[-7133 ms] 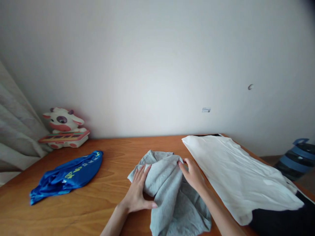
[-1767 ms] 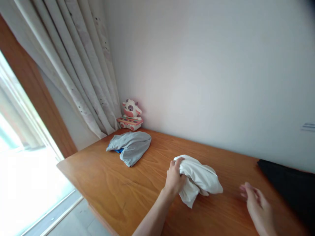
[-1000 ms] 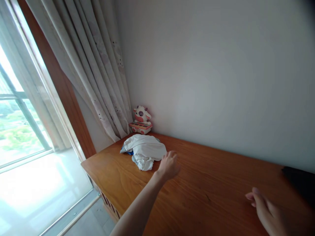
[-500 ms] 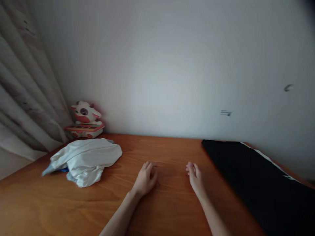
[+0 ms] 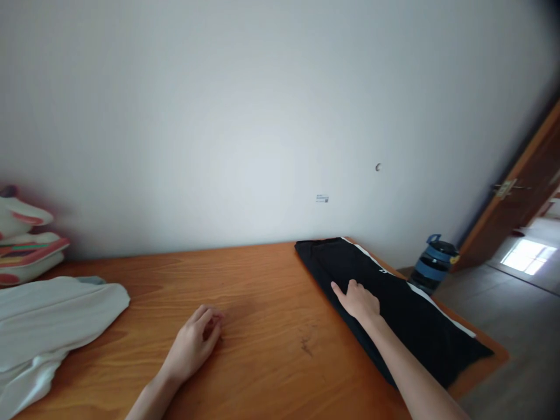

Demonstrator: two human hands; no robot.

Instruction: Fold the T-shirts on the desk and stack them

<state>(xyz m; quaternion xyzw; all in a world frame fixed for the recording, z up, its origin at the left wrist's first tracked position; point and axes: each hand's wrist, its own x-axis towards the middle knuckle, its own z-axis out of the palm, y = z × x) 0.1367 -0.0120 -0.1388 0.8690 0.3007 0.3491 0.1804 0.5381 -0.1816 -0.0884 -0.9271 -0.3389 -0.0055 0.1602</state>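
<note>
Black folded cloth with a white stripe along its far edge point(image 5: 406, 315) lies flat on the right side of the wooden table point(image 5: 245, 291). Over its left part is my right hand point(image 5: 359, 300), thumb apart from the fingers, holding nothing; whether it presses on the cloth is hard to tell. My left hand point(image 5: 192, 344) rests on the table left of the middle, fingers curled with thumb and fingertips close together. No object shows in it. Crumpled white cloth point(image 5: 56, 321) lies at the left edge of the view.
A cow-shaped toy with a keyboard point(image 5: 28, 251) stands at the far left by the wall. A blue and dark bottle point(image 5: 433, 265) is beyond the black cloth's right edge. Farther right are a wooden door point(image 5: 525, 181) and grey floor point(image 5: 516, 326).
The view has turned to the right, bringing the bottle and door into sight. My right hand has moved from bare table to over the black cloth, and its fingers have spread.
</note>
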